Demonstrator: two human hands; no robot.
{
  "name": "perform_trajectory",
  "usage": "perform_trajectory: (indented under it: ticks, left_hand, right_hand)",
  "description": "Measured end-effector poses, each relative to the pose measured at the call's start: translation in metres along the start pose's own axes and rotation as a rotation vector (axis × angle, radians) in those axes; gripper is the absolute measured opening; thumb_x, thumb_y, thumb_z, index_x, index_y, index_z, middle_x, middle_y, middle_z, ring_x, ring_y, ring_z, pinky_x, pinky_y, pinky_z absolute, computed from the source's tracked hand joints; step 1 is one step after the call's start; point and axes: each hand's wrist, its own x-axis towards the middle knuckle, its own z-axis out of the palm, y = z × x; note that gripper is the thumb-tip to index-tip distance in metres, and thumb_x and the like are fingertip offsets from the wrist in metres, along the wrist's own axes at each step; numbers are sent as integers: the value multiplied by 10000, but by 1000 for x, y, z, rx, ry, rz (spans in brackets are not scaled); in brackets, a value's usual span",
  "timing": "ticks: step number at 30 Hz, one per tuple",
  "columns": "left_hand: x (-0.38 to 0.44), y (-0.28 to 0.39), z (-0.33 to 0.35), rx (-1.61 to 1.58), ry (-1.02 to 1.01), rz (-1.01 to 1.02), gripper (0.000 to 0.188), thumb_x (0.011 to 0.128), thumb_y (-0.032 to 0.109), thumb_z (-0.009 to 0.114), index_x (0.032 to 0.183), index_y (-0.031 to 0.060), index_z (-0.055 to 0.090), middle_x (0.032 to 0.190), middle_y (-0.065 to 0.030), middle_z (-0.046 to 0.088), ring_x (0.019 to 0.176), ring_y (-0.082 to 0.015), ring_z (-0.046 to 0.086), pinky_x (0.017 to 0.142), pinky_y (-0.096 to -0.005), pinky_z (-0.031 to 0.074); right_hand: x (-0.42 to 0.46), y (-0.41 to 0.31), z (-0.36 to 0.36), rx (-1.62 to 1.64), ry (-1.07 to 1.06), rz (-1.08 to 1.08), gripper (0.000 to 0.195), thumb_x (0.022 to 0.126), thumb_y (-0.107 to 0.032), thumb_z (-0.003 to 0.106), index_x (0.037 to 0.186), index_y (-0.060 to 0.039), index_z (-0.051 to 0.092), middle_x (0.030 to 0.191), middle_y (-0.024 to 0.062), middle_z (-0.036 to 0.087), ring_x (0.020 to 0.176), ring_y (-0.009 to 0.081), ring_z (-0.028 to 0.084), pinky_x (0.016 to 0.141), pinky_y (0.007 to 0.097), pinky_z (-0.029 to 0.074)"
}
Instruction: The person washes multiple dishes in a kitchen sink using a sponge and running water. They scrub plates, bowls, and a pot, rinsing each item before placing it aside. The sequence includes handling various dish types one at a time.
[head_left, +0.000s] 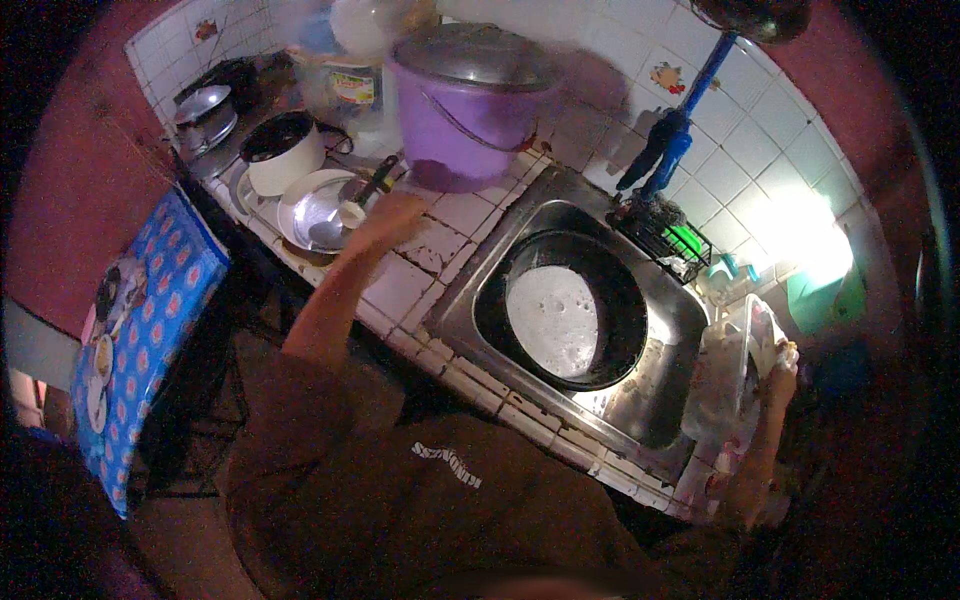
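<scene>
My left hand (403, 217) is over the tiled counter, right of a shiny metal bowl (304, 214) with utensils in it. A dark-handled utensil (377, 182) rises from that bowl close to my fingers; whether they touch it is unclear. On the far right, my right hand (782, 381) is at the outer side of a clear plastic bin (709, 390). Something small and whitish (786, 352) shows at its fingertips, too blurred to name or tell if gripped. Between my hands, a large black basin (636, 315) with foamy water (555, 319) rests in the steel sink (457, 315).
Behind the counter stands a lidded purple bucket (469, 124). A white pot (281, 161) is beside the bowl. A black wire rack (675, 244) with a green item (684, 240) borders the sink. Blue-handled tools (679, 135) hang above. A blue patterned tablecloth (161, 300) covers a table leftward.
</scene>
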Motion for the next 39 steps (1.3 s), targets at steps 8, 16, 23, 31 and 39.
perform_trajectory:
  ticks: [8,16,23,31,39]
  left_hand:
    - [-82,-77,-66,45,228,-481,361,795,227,736,1109,64,670,1081,-190,665,1044,-375,623,911,-469,500]
    - [-114,-93,-63,67,294,-707,485,811,375,736,1122,13,650,1067,-238,664,1007,-410,629,878,-494,506]
    - [-128,-166,-32,-116,287,-921,609,782,473,758,1106,-32,651,1064,-260,683,993,-398,663,866,-465,525]
    - [-126,-227,3,-335,281,-928,732,652,412,876,1157,-50,615,1094,-261,687,1018,-387,675,873,-426,528]
    - [-109,-184,-35,-579,233,-868,731,652,242,904,1222,-70,570,1157,-220,672,1051,-306,657,897,-394,504]
  right_hand:
    - [2,-15,27,-96,-213,28,600,860,-21,506,1450,-95,433,1237,234,567,1002,402,606,829,459,528]
    - [0,-49,3,52,-45,-31,340,961,-118,502,1292,-72,568,1196,177,598,956,397,631,759,477,523]
    - [26,-89,-23,212,259,-71,354,909,-108,583,1258,-53,592,1128,202,632,1002,402,637,812,448,530]
    - [17,-418,-8,1875,-788,58,377,874,-138,679,1228,-81,563,1071,70,616,913,203,647,694,371,589]
    - [-22,-666,-59,2149,-1262,-230,501,927,-216,671,1360,-99,448,1263,94,568,1090,263,633,852,466,580]
